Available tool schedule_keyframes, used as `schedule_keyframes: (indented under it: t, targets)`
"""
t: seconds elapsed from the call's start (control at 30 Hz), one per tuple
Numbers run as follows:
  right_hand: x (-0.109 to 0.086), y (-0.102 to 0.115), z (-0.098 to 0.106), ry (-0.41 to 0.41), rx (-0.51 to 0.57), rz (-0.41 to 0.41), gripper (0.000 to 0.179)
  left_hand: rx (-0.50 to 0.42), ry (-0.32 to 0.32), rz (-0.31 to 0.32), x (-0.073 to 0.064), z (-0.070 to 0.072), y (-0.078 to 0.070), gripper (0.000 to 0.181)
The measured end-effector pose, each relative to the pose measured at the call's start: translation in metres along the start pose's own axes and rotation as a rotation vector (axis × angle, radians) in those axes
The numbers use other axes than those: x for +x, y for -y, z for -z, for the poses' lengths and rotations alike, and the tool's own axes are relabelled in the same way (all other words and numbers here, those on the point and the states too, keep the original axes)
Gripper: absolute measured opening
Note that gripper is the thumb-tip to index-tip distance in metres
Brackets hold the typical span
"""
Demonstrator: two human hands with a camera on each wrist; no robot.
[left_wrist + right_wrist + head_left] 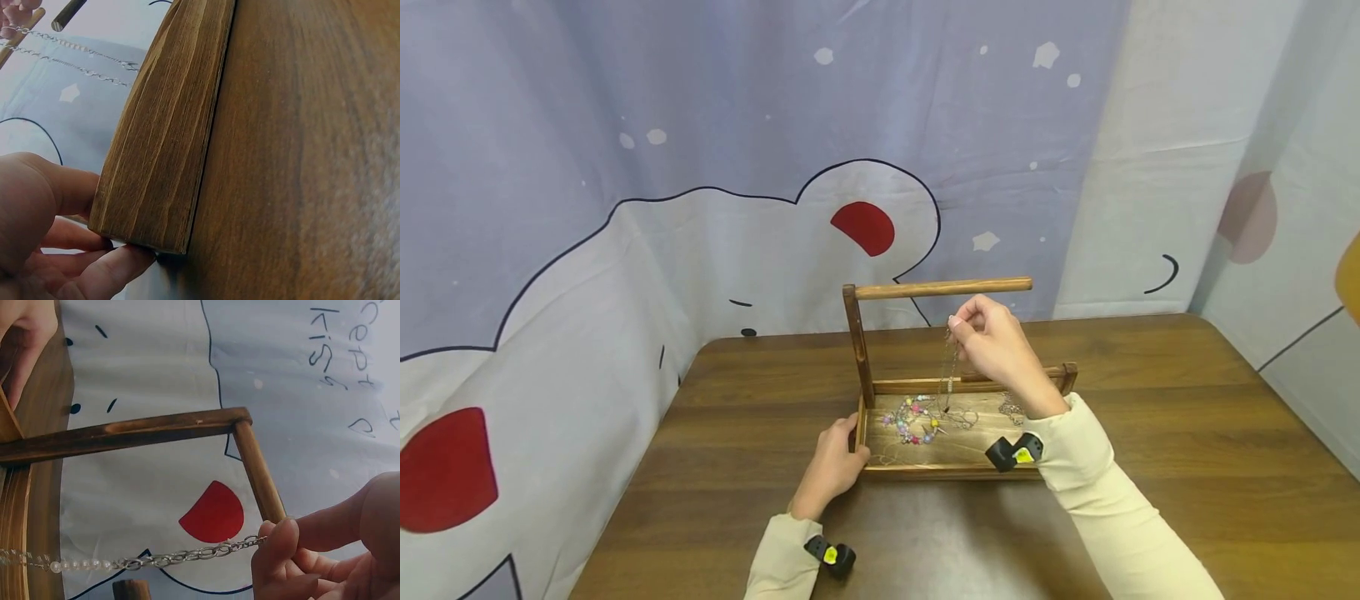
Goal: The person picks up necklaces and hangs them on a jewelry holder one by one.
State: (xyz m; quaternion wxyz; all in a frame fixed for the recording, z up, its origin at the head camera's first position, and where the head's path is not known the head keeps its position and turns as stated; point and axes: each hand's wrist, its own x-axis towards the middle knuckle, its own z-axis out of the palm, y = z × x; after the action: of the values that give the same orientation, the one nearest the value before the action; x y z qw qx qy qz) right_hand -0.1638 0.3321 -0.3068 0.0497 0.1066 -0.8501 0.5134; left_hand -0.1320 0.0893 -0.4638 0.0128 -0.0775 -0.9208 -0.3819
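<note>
A wooden jewelry stand has a shallow tray, an upright post at its left end and a round bar reaching right from the post's top. My left hand grips the tray's left end, thumb near the front corner and fingers round the end wall. Between thumb and forefinger, my right hand pinches a silver chain necklace with small pearl-like beads. The chain hangs in two strands over the tray, just below the bar. In the right wrist view its lower end passes out of frame.
Colorful bead bracelets lie in the tray's left half, and a silver chain lies at its right. A short post stands at the tray's back right. The brown table meets a patterned curtain behind.
</note>
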Motion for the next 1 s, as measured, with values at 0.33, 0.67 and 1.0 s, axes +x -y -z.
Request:
schedule_keyframes:
  t: [0.33, 0.67, 1.0]
  targets:
    - [0.006, -0.008, 0.011, -0.06, -0.001, -0.019, 0.014, 0.004, -0.009, -0.002, 0.0, 0.0, 0.0, 0.056]
    - [0.006, -0.015, 0.022, -0.103, 0.005, -0.011, 0.014, -0.011, 0.004, 0.003, -0.001, -0.001, 0.001, 0.057]
    - [0.003, -0.016, 0.035, -0.143, 0.01, 0.007, 0.017, -0.017, 0.008, 0.001, 0.0, 0.0, 0.001, 0.056]
